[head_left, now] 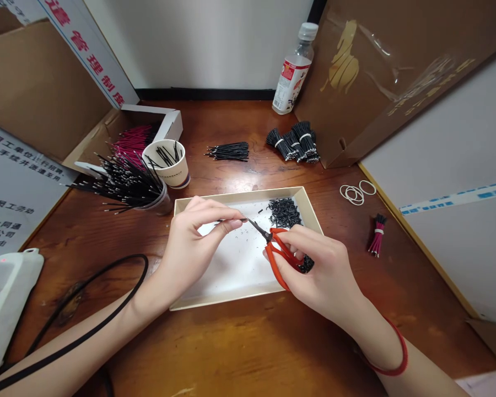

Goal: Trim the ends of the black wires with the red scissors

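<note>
Right hand (pixel 318 270) closes on orange-handled snips (pixel 283 255); left hand (pixel 194 237) pinches short black wire (pixel 231 220) over white-lined tray (pixel 240 196).

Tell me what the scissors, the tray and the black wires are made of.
The scissors look to have glossy orange plastic handles and dark steel blades, by their sheen. The tray seems matte cream card, with folded edges. The black wires appear plastic-insulated, with bright metal tips, too small to confirm.
</note>
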The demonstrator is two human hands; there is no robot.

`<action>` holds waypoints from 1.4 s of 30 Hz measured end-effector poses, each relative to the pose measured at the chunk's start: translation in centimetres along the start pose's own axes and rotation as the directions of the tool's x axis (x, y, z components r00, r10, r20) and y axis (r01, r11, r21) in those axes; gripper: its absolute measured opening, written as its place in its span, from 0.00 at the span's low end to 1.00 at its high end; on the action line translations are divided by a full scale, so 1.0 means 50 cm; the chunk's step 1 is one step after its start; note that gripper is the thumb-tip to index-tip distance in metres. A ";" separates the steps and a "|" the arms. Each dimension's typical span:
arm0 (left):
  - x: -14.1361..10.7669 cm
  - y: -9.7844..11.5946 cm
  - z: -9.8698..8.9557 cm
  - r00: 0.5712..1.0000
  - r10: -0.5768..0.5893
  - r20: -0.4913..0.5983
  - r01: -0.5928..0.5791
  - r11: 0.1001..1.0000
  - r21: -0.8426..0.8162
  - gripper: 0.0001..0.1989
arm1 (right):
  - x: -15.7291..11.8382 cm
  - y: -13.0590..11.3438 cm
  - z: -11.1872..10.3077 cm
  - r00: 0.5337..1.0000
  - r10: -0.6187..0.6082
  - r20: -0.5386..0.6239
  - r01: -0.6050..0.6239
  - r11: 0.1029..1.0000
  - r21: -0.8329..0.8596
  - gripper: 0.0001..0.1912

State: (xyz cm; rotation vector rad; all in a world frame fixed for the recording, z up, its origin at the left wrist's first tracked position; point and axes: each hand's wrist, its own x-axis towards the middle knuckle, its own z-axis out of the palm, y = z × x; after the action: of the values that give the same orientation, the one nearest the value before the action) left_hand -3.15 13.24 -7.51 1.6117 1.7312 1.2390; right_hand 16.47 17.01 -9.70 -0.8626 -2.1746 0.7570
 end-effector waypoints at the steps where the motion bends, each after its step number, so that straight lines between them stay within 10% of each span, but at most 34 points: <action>1: 0.000 0.000 0.000 1.000 0.000 0.000 0.000 1.000 0.000 0.05 | 0.000 0.000 0.000 1.000 0.000 0.002 0.000 1.000 0.001 0.05; 42: -0.004 -0.004 0.000 0.998 0.064 -0.009 -0.063 0.997 0.051 0.05 | -0.003 0.001 0.001 0.999 -0.018 -0.026 0.018 1.000 -0.011 0.04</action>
State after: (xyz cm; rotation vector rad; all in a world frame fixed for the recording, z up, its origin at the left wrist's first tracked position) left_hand -3.23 13.09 -7.73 1.7042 1.7432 1.2451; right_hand 16.54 16.90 -9.83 -0.8525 -2.1622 0.7217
